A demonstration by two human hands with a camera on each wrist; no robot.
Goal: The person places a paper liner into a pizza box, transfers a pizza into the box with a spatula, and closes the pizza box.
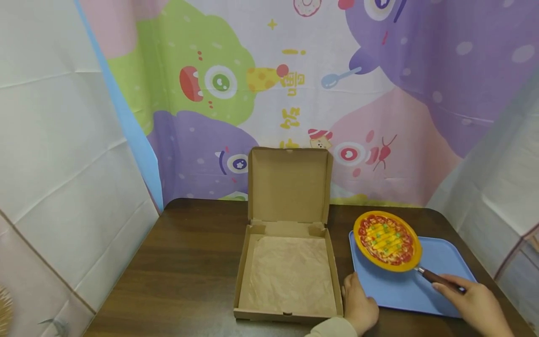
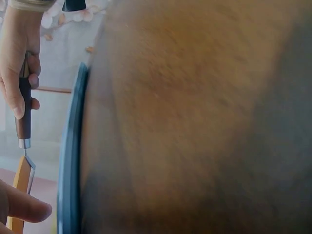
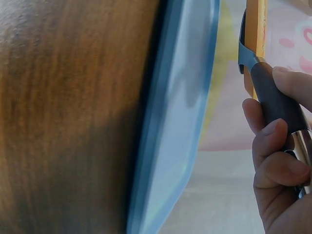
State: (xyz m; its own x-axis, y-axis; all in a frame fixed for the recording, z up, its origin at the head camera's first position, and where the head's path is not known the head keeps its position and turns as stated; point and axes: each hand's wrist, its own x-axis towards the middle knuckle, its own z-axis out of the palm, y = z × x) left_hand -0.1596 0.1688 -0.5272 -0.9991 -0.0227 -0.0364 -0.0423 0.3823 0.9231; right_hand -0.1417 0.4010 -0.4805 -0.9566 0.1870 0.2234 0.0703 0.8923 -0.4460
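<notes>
My right hand grips the dark handle of a spatula with a metal collar. On its blade, partly hidden underneath, rests a round pizza with an orange rim, topped with red slices, yellow stripes and green bits. The pizza is tilted above the blue tray. My left hand lies by the right wall of an open cardboard pizza box, fingers against its outer side near the front corner. Its thumb stretches out in the left wrist view. Brown paper lines the box.
The dark wooden table carries the box in the middle and the tray at right. A cartoon-print curtain hangs behind the upright lid. Pale cloth walls stand on both sides.
</notes>
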